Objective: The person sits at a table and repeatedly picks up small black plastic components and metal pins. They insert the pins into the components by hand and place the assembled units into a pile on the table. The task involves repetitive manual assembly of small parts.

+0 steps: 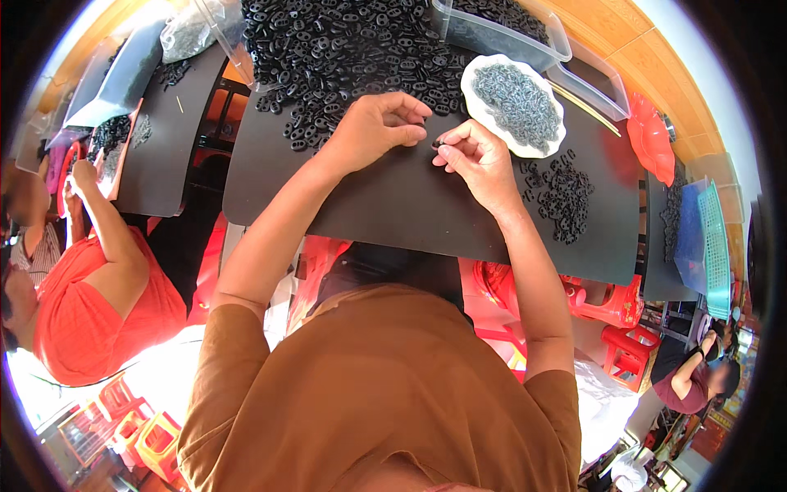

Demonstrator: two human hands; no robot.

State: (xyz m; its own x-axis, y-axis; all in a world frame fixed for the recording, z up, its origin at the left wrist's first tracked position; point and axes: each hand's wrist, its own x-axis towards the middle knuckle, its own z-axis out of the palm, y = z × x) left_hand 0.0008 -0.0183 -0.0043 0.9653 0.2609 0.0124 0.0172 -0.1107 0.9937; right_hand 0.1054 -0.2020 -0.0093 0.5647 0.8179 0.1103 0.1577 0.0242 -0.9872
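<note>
In the upper centre of the frame, the right hand point(479, 160) pinches a small black piece point(437, 145) above the counter point(393, 201), just right of and below the left hand point(369, 131), whose curled fingers grip something or nothing, I cannot tell.

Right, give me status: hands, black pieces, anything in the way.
Right hand pinching small black piece. Left hand close by, hold unclear. Black two-holed pieces heaped beyond. White scalloped bowl close beyond right hand, possibly crowding it.
</note>
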